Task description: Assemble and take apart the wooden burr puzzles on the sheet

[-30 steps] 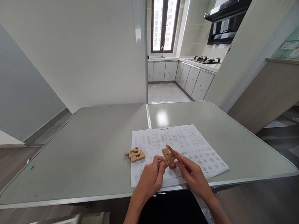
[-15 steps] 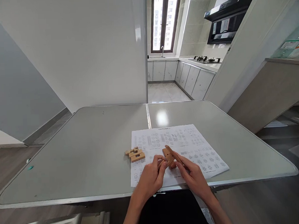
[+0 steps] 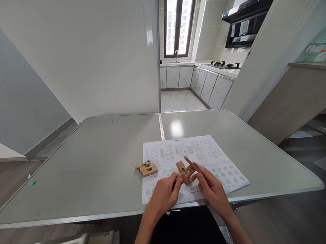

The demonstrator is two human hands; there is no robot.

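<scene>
My left hand [image 3: 165, 192] is closed, thumb and fingers pinching the near end of notched wooden puzzle pieces [image 3: 189, 172] over the printed sheet. My right hand [image 3: 212, 190] grips a slim wooden puzzle stick [image 3: 191, 163] that slants up to the left and meets those pieces. Another wooden piece [image 3: 180, 166] shows just behind, its lower part covered by the held ones; whether it rests on the paper I cannot tell. Left of the hands, several notched wooden pieces [image 3: 150, 170] lie side by side, partly on the sheet's left edge.
Under the hands lies a white sheet [image 3: 164, 145] printed with small diagrams. The grey table [image 3: 94, 168] has a metal rim and a seam across it. A small green bit [image 3: 32, 183] lies near its left edge. Beyond, a doorway opens onto a kitchen with a stove [image 3: 224, 64].
The stick in my right hand has swung and shifted slightly right, opening a wider angle to the left-hand pieces. My right fingers have curled differently. The pieces at left stay put.
</scene>
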